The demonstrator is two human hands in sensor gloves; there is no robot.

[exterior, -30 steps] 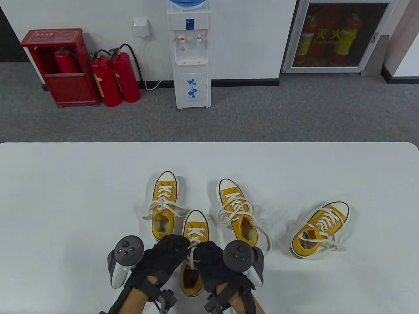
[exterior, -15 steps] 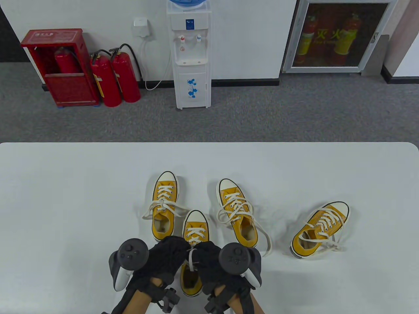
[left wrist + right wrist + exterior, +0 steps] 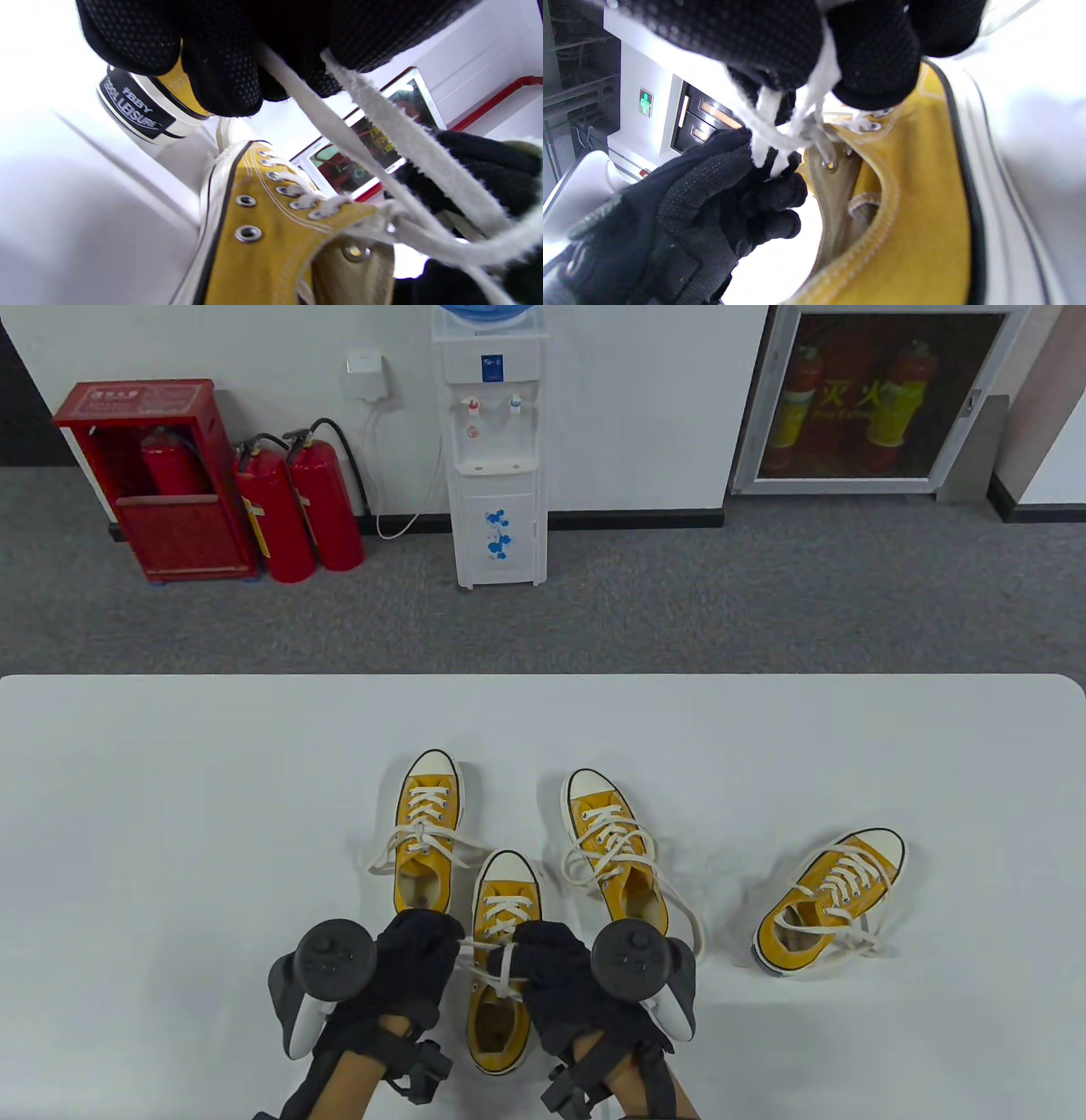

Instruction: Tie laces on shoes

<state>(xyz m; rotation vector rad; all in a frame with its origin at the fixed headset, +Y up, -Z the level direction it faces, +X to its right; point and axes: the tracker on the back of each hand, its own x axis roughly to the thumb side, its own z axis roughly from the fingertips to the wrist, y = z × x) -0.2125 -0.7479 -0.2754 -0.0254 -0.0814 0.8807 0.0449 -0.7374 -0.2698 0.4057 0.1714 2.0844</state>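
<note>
Several yellow canvas shoes with white laces stand on the white table [image 3: 170, 814]. The nearest shoe [image 3: 501, 1027] points away from me between my hands. My left hand [image 3: 420, 954] grips white lace strands [image 3: 488, 954] at its left; the left wrist view shows the strands [image 3: 382, 140] running out from under its fingers [image 3: 220, 63]. My right hand [image 3: 556, 967] pinches lace at the shoe's right; the right wrist view shows the lace [image 3: 814, 93] held between its fingertips [image 3: 874, 63] over a half-formed knot [image 3: 797, 129]. The laces cross above the shoe's opening [image 3: 857, 203].
Three other yellow shoes stand behind and to the right: one at the left [image 3: 427, 840], one in the middle [image 3: 615, 857], one at the far right [image 3: 827, 899], all with loose laces. Beyond the table edge are fire extinguishers [image 3: 293, 509] and a water dispenser [image 3: 496, 449].
My hands have moved slightly apart, the left to the left and the right to the right, drawing the lace strands out sideways across the near shoe.
</note>
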